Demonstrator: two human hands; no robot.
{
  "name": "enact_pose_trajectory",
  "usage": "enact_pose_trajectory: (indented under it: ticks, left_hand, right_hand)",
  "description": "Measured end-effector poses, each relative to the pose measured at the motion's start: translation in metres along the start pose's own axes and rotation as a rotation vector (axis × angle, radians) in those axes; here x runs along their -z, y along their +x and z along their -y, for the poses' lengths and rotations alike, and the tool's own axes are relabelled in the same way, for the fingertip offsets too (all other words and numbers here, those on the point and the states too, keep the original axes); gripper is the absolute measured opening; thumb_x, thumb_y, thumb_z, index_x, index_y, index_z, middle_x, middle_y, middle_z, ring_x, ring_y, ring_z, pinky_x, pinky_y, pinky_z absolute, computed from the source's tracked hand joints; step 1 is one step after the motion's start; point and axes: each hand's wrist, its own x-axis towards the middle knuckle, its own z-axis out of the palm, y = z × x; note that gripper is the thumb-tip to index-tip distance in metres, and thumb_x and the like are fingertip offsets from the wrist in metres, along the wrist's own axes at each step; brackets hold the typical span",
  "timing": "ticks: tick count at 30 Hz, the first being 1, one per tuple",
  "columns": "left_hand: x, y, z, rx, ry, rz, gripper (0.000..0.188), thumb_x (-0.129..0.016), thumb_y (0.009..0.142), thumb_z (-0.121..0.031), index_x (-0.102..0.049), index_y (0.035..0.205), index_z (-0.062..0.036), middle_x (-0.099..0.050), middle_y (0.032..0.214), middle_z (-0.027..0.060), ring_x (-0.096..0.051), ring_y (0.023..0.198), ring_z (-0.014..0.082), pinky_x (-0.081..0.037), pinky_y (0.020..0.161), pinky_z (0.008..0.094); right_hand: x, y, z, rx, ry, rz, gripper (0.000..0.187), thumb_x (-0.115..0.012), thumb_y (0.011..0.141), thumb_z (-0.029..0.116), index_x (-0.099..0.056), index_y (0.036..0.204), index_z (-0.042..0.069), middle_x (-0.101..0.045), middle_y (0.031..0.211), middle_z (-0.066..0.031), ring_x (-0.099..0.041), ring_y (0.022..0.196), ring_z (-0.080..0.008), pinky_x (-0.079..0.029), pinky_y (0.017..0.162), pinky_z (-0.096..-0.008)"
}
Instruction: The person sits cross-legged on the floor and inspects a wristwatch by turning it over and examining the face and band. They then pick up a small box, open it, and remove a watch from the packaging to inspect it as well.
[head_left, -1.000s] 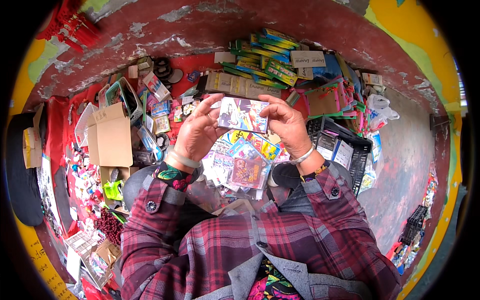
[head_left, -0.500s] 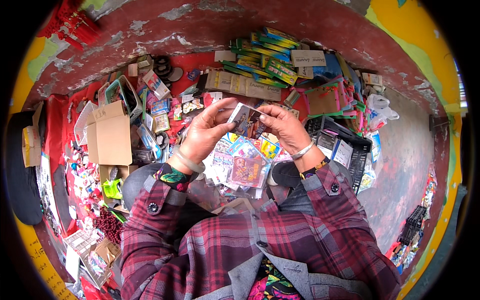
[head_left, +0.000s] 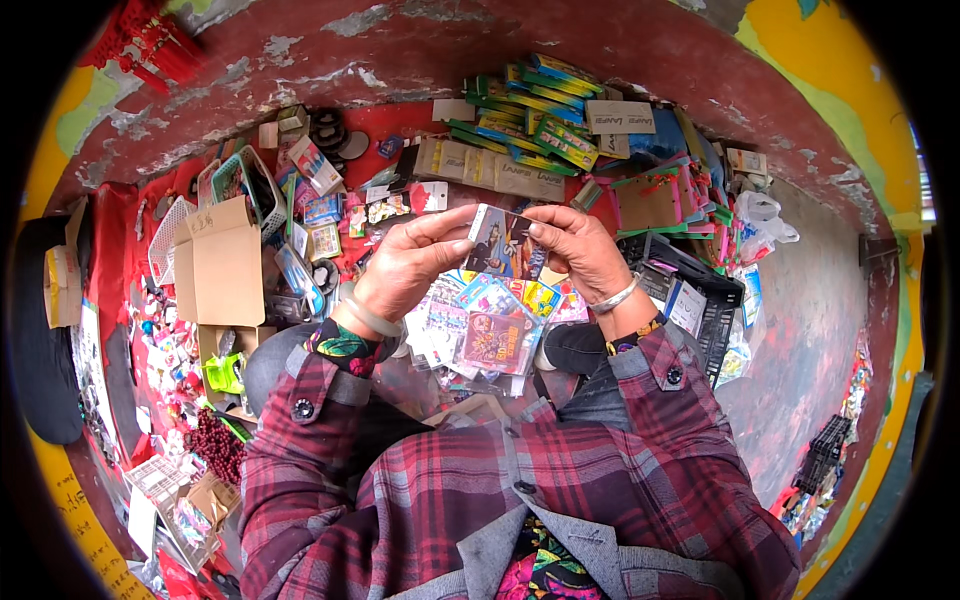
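I hold a small dark picture card (head_left: 505,243) up in front of me with both hands. My left hand (head_left: 405,262) pinches its left edge between thumb and fingers. My right hand (head_left: 580,250) grips its right edge; a silver bangle circles that wrist. Below the card, a pile of colourful sealed card packets (head_left: 490,325) lies on my lap, between my knees. Both forearms wear red plaid sleeves.
A red cloth (head_left: 400,130) on the ground is crowded with small goods. An open cardboard box (head_left: 225,265) lies left, stacked green and yellow packets (head_left: 530,110) at the back, a black plastic crate (head_left: 690,290) right. Dark red beads (head_left: 215,450) sit lower left.
The card was held wide and flat a second ago, then turned edge-on between my fingers. Now it faces me again, slightly lower, with both hands pinching its sides.
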Motion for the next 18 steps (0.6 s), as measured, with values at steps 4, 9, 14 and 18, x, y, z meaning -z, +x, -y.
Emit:
enact_pose_trajectory:
  ticks: [4,9,14,18]
  left_hand:
    - [0.0017,0.0002,0.0015,0.027,-0.022,-0.021,0.04,-0.054,0.085,-0.001,-0.045,0.124,0.0068,-0.056,0.116,0.0137,-0.055,0.103,0.0179,-0.044,0.089,0.0284]
    - [0.0017,0.0006,0.0037,0.007,0.049,-0.057,0.04,-0.058,0.084,-0.001,-0.049,0.122,0.0038,-0.06,0.108,0.0077,-0.057,0.094,0.0121,-0.046,0.083,0.0248]
    - [0.0041,-0.0017,0.0047,0.053,0.05,-0.048,0.041,-0.057,0.084,-0.002,-0.047,0.123,0.004,-0.058,0.112,0.0103,-0.057,0.097,0.0161,-0.046,0.086,0.0286]
    - [0.0007,-0.002,0.0055,0.089,-0.035,-0.024,0.04,-0.055,0.086,-0.005,-0.046,0.124,0.0034,-0.058,0.113,0.0108,-0.058,0.099,0.0181,-0.047,0.088,0.0316]
  right_hand:
    - [-0.001,0.0005,-0.0014,-0.007,-0.01,-0.039,0.022,-0.062,0.084,0.012,-0.062,0.103,0.001,-0.064,0.083,-0.0012,-0.056,0.061,-0.0025,-0.039,0.044,-0.0128]
    - [-0.0017,0.0001,-0.0017,-0.001,-0.049,-0.048,0.022,-0.062,0.084,0.012,-0.062,0.102,0.0,-0.064,0.084,-0.0023,-0.056,0.06,-0.0026,-0.039,0.044,-0.013]
    - [-0.0009,0.0,0.001,0.007,-0.173,-0.044,0.022,-0.061,0.084,0.013,-0.062,0.102,0.0,-0.064,0.085,-0.0025,-0.056,0.062,-0.0028,-0.04,0.045,-0.013]
    - [0.0016,-0.0012,0.003,-0.023,-0.131,-0.039,0.021,-0.062,0.084,0.012,-0.062,0.102,0.0,-0.064,0.086,-0.0022,-0.056,0.063,-0.0027,-0.041,0.045,-0.0127]
